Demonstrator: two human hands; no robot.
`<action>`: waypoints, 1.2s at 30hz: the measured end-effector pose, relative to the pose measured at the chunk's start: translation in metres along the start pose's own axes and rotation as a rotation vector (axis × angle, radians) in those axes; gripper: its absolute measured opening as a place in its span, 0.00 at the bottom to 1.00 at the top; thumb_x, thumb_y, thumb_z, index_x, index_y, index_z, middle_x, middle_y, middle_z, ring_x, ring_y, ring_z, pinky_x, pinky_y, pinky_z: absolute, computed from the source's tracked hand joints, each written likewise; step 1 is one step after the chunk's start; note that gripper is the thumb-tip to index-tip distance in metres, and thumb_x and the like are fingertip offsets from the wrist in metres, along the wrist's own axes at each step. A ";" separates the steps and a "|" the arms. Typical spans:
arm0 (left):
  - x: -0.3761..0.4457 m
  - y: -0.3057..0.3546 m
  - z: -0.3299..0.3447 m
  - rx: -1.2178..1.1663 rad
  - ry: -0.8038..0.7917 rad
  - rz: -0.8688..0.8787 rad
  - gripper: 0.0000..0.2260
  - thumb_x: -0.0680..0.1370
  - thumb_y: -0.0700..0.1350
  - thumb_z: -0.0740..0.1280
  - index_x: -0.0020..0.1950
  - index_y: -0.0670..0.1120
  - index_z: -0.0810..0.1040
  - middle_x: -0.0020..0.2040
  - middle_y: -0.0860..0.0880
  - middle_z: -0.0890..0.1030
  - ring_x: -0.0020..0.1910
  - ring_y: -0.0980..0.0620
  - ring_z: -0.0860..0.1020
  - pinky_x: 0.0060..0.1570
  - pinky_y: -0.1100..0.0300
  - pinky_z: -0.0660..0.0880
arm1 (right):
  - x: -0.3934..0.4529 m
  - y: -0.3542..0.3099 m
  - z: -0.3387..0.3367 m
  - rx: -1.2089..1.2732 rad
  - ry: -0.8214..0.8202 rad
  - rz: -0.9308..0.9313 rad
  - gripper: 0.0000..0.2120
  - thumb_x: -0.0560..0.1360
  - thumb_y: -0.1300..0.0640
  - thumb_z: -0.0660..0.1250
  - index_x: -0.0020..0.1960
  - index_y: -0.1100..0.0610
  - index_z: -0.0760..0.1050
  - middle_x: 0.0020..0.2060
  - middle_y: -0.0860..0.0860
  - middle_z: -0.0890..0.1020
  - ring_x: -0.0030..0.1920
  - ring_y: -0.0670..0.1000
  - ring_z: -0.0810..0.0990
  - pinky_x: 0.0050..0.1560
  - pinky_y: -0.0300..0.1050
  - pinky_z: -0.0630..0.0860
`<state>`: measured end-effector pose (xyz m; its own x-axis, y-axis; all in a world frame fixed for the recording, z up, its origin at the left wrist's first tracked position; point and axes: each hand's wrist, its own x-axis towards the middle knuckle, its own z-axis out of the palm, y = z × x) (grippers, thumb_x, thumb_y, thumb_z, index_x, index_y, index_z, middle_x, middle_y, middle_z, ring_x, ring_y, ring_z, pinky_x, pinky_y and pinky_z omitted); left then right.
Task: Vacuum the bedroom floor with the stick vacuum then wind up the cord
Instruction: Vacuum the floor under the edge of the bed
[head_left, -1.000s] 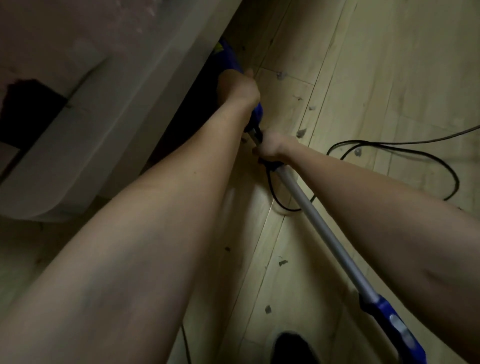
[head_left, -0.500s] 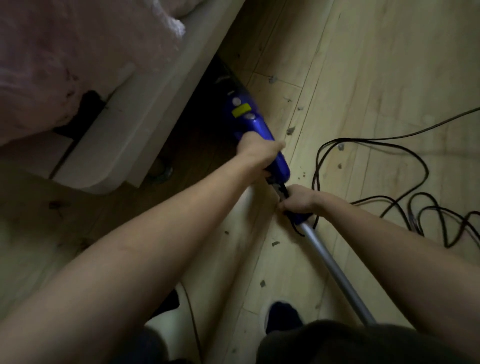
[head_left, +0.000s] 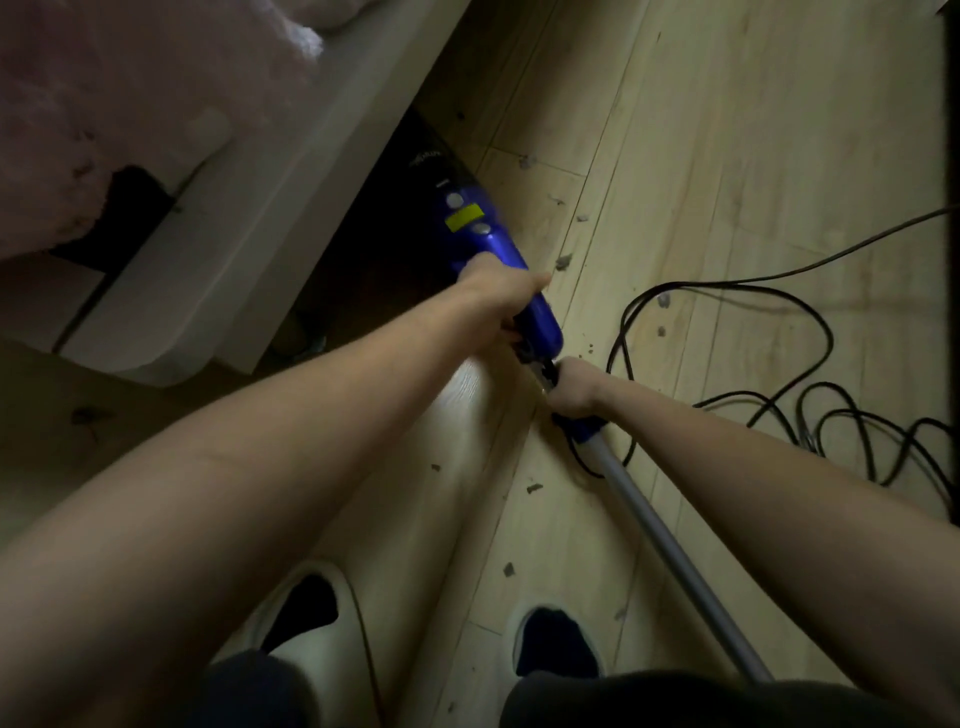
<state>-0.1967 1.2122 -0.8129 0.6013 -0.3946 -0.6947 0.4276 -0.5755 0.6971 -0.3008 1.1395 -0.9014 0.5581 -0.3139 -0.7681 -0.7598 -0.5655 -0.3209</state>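
A blue stick vacuum lies low over the wooden floor, its front end hidden in the dark gap under the bed. My left hand grips the blue body behind the yellow label. My right hand grips the blue collar where the grey tube begins. The tube runs back toward the lower right. The black cord lies in loose loops on the floor to the right of my right hand.
A white bed frame with pink bedding fills the upper left. Dust clumps are scattered on the floorboards. My feet in white slippers stand at the bottom. A dark edge runs down the right side.
The vacuum has been drawn back out from under the bed, showing its yellow label and buttons. Both hands came back with it. More of the cord's loops are in view now.
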 end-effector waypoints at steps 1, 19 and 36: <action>0.008 0.007 -0.003 -0.024 0.031 0.017 0.20 0.77 0.44 0.68 0.64 0.38 0.66 0.57 0.39 0.78 0.52 0.41 0.80 0.46 0.45 0.80 | 0.008 -0.008 -0.005 -0.015 0.044 -0.022 0.05 0.73 0.64 0.62 0.49 0.60 0.73 0.43 0.56 0.78 0.45 0.55 0.79 0.49 0.48 0.78; 0.053 0.025 -0.025 -0.029 0.228 0.155 0.25 0.80 0.52 0.61 0.71 0.38 0.63 0.62 0.40 0.76 0.59 0.43 0.77 0.63 0.50 0.73 | 0.048 -0.055 -0.038 -0.175 0.095 -0.124 0.06 0.77 0.57 0.61 0.53 0.56 0.69 0.46 0.55 0.76 0.48 0.56 0.78 0.51 0.49 0.76; 0.052 0.018 -0.014 0.171 0.242 0.218 0.27 0.81 0.53 0.59 0.71 0.35 0.57 0.65 0.41 0.73 0.63 0.43 0.74 0.60 0.59 0.70 | 0.042 -0.035 -0.026 -0.148 0.231 -0.106 0.16 0.76 0.56 0.62 0.61 0.57 0.65 0.45 0.54 0.77 0.46 0.56 0.80 0.48 0.52 0.78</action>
<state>-0.1481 1.1912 -0.8342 0.8170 -0.3523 -0.4565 0.1650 -0.6157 0.7705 -0.2420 1.1265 -0.9083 0.7058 -0.4031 -0.5826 -0.6459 -0.7039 -0.2955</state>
